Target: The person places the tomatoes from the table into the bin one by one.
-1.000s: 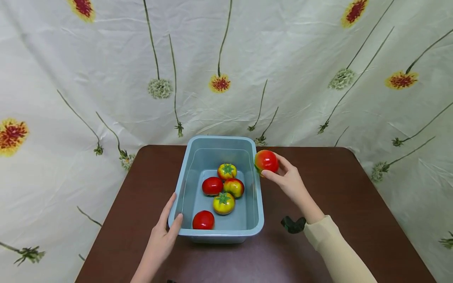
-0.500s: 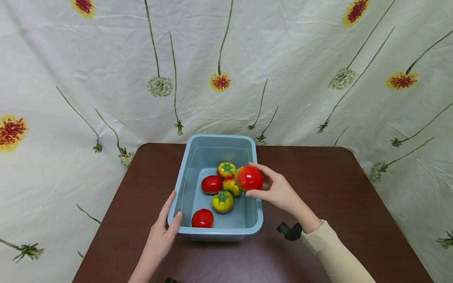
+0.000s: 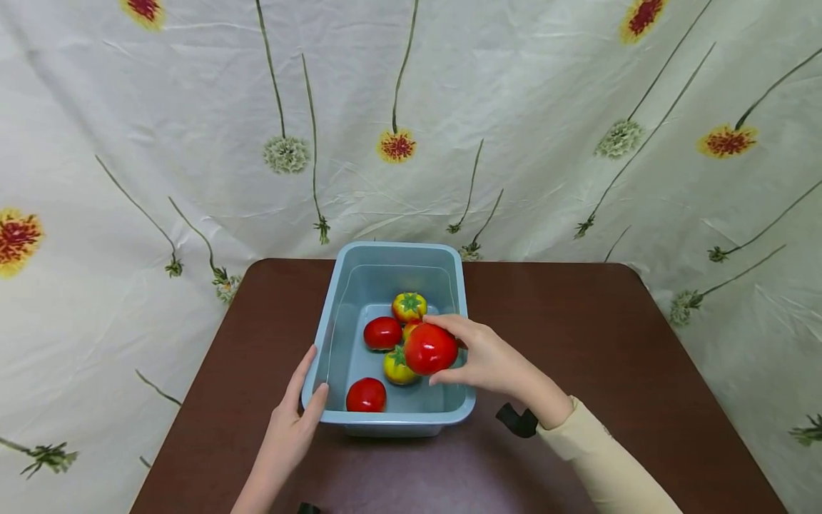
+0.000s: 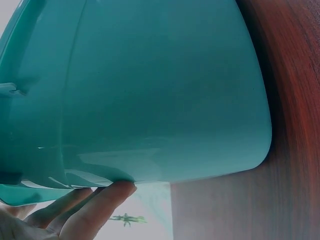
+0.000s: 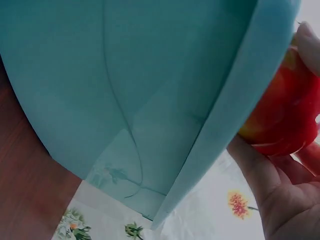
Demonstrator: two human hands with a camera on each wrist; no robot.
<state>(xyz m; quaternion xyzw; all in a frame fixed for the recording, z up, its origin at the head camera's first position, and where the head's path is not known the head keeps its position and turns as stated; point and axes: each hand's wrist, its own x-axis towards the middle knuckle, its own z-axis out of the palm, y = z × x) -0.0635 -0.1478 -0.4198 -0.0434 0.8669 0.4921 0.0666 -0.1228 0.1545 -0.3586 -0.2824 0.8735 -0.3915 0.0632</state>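
My right hand (image 3: 494, 360) holds a shiny red tomato (image 3: 429, 350) between thumb and fingers, over the right half of a light blue plastic bin (image 3: 347, 300). Right wrist view: this tomato (image 5: 285, 110) shows partly behind the bin's rim, yellowish on one side. Inside the bin lie several more: a red tomato (image 3: 366, 395) near the front, another red tomato (image 3: 382, 333), and yellow ones with green tops, including one at the back (image 3: 409, 306). The held tomato partly covers two of them. At the bin's front left corner, my left hand (image 3: 289, 425) holds the rim, fingers (image 4: 100, 207) against the outer wall.
The bin stands on a dark brown table (image 3: 552, 314), near its far edge. A pale cloth (image 3: 359, 185) printed with flowers hangs behind the table. A black strap (image 3: 517, 420) is at my right wrist.
My right hand has carried the tomato leftward and toward me, from beside the bin's right rim to above the tomatoes inside. My left hand keeps its place on the bin.
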